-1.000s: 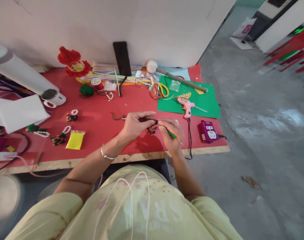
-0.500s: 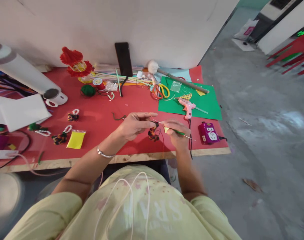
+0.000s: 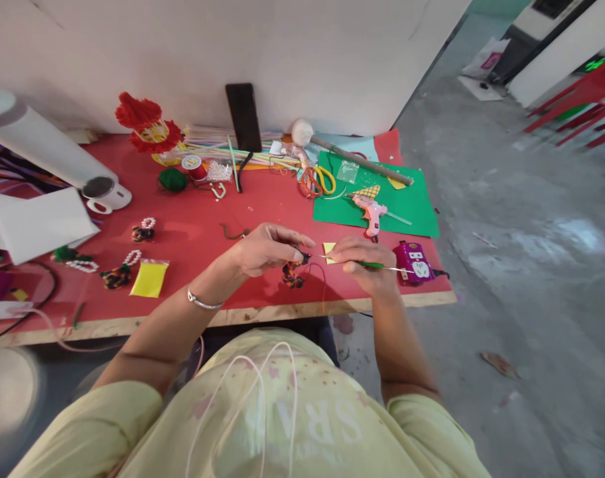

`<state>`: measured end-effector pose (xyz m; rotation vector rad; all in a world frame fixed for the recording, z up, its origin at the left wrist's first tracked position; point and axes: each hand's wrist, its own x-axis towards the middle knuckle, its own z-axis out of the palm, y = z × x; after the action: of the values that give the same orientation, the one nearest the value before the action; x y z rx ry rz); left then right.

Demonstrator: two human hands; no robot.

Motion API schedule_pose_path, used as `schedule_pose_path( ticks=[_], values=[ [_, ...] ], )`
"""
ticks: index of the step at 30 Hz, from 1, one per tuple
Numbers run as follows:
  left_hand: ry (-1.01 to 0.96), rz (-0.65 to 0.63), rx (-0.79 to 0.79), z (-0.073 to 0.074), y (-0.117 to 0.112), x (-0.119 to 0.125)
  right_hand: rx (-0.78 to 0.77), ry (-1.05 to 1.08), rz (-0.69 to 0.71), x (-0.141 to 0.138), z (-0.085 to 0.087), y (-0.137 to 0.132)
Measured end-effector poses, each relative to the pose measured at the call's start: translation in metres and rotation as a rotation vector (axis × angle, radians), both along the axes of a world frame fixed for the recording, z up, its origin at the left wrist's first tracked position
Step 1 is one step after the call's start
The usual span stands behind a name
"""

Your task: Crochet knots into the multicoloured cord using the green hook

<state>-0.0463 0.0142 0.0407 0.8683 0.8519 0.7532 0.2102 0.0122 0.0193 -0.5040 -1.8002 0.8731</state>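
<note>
Over the front edge of the red table (image 3: 193, 232), my left hand (image 3: 265, 249) pinches a small dark, orange and red yarn piece (image 3: 292, 272) that hangs below its fingertips. My right hand (image 3: 365, 262) is closed on a thin green-handled crochet hook (image 3: 377, 265), held level. The hook's metal tip points left into the yarn piece. A thin red thread (image 3: 324, 282) loops down between the two hands. A small yellow scrap (image 3: 329, 249) shows just above my right fingers.
A pink glue gun (image 3: 372, 214) lies on a green sheet (image 3: 412, 206), with a purple power socket (image 3: 416, 262) near my right hand. Scissors (image 3: 320, 179), straws, a red yarn ornament (image 3: 146, 129), green yarn ball (image 3: 172, 179), beaded pieces (image 3: 143, 231), a yellow packet (image 3: 150, 279), white roll (image 3: 44, 149) and paper lie further left.
My right hand has moved right, away from the left, drawing the hook out level. The yarn piece now hangs lower from my left fingers and the red thread trails between the hands.
</note>
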Motion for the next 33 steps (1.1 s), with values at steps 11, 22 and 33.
schedule_pose_path(
  ticks=[11, 22, 33],
  values=[
    [0.162, 0.402, 0.379, -0.012, -0.011, 0.033, -0.074, 0.161, -0.388, -0.04, -0.052, -0.019],
    [-0.063, 0.303, 0.055, -0.014, -0.017, 0.041, 0.259, 0.156, -0.585, -0.054, -0.063, -0.022],
    [-0.013, 0.051, -0.068, 0.006, -0.005, 0.014, 0.185, -0.018, -0.232, -0.006, -0.031, -0.011]
  ],
)
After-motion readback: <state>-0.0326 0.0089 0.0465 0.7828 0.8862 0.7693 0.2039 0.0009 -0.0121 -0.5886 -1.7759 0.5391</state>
